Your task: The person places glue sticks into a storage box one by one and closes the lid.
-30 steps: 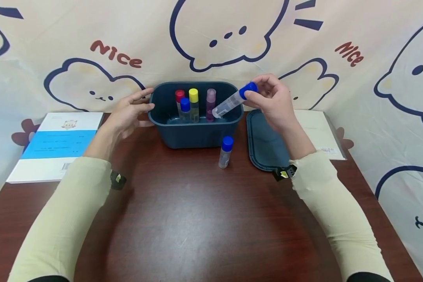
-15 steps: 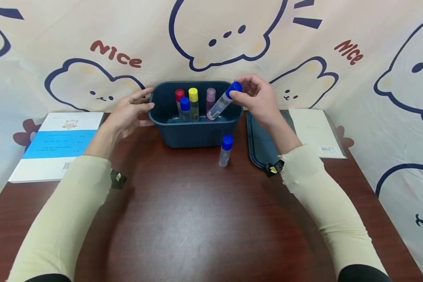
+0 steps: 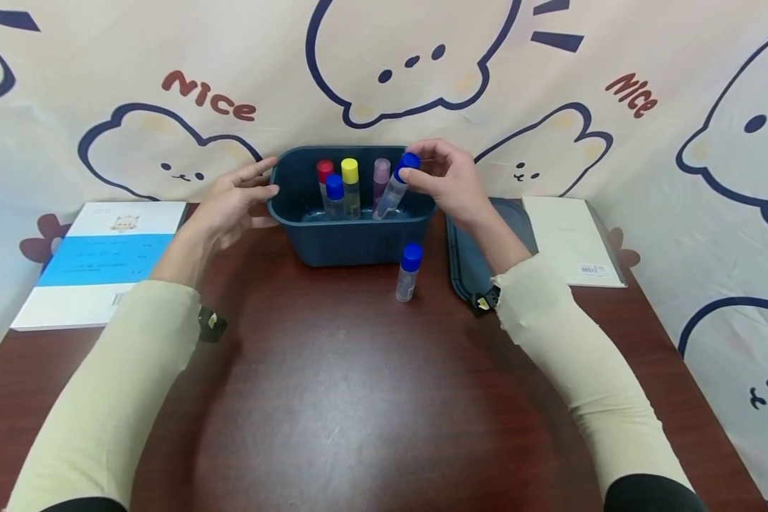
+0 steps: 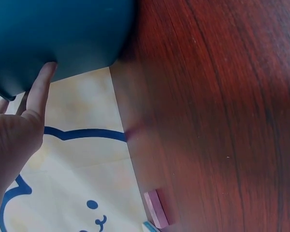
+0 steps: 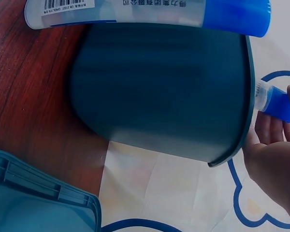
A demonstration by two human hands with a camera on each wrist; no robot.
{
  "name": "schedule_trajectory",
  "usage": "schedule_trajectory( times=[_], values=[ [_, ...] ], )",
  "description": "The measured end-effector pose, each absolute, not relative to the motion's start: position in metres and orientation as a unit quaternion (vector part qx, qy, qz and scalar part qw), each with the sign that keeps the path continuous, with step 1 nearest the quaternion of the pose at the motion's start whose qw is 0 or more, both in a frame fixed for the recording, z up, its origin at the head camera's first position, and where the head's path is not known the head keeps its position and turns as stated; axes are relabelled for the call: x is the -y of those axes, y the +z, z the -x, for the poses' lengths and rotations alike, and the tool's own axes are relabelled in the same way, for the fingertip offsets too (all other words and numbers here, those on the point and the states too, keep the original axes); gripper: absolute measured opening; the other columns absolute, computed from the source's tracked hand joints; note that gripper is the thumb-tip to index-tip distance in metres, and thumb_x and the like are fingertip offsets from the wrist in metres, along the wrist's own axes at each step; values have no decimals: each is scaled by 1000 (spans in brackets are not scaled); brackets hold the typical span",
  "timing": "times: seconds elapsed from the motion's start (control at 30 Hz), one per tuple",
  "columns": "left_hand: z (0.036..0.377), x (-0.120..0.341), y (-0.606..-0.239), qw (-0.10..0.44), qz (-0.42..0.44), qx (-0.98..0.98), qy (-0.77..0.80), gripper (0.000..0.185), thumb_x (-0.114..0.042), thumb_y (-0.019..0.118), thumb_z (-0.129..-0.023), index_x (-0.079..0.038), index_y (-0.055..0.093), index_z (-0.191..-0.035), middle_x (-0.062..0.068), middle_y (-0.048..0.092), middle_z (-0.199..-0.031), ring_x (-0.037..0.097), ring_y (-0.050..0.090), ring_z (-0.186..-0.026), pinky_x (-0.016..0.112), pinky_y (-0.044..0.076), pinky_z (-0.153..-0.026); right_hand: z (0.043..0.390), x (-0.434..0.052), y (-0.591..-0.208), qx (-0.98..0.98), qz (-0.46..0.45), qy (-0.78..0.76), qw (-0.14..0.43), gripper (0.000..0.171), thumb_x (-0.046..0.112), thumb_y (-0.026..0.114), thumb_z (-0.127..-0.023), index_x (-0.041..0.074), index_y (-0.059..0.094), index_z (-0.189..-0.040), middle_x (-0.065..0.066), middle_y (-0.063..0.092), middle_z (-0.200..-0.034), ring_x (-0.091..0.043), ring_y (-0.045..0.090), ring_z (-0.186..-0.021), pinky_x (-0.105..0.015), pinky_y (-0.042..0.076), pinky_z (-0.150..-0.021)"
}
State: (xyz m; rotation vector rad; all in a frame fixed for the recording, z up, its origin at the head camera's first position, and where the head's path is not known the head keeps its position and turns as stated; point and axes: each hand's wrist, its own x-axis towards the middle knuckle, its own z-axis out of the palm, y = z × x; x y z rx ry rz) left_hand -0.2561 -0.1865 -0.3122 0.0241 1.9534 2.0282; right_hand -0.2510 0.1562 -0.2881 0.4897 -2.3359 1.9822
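Head: right hand (image 3: 451, 183) pinches blue-capped tube (image 3: 393, 188) at cap, tube tilted, lower end inside blue bin (image 3: 352, 238). Left hand (image 3: 233, 203) flat, fingers straight, against bin's left wall.
Left wrist: fingertips (image 4: 44, 77) touch bin wall (image 4: 58, 34).
Right wrist: fingers (image 5: 268, 145) grip tube cap (image 5: 280, 104) at bin rim.

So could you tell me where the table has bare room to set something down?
The widest bare patch is the near table between both sleeves, in front of the standing tube. Crowded: the bin, the lid beside it, and a booklet at each far corner.
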Motion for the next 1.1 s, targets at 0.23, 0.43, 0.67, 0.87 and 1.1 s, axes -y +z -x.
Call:
schedule_trajectory(
  times=[0.23,0.43,0.67,0.87,1.1],
  values=[
    [256,188,-311,159,-4,-693,703,59,-16,57,-104,-30,37,-159,7,17,-167,34,29,-146,58,39,-106,259,-147,-289,779,-143,611,-7,32,14,74,-95,3,63,-123,-11,62,-119,-25,61,-104,-34,57,-90],
    [255,189,-311,158,-2,-697,700,61,-16,57,-104,-31,36,-159,7,16,-167,33,27,-146,57,39,-107,263,-141,-287,777,-145,612,-25,32,12,75,-94,3,63,-122,-12,63,-119,-26,62,-105,-35,58,-89],
    [256,190,-313,160,-8,-694,702,61,-17,57,-104,-30,35,-159,8,15,-167,34,27,-146,58,38,-108,268,-132,-283,781,-148,606,-41,32,11,74,-94,2,62,-122,-12,64,-117,-25,63,-104,-34,59,-87],
    [255,188,-314,158,-9,-695,701,61,-16,57,-104,-30,34,-159,9,16,-167,35,26,-146,58,39,-107,271,-128,-285,789,-148,594,-49,31,11,74,-94,2,63,-122,-12,64,-114,-25,62,-102,-34,58,-88],
    [254,187,-313,157,-14,-698,699,61,-17,56,-105,-30,34,-160,9,17,-167,37,25,-147,58,40,-107,273,-123,-285,800,-141,580,-63,30,10,73,-94,2,63,-122,-12,63,-114,-25,59,-99,-32,56,-88]
  ],
)
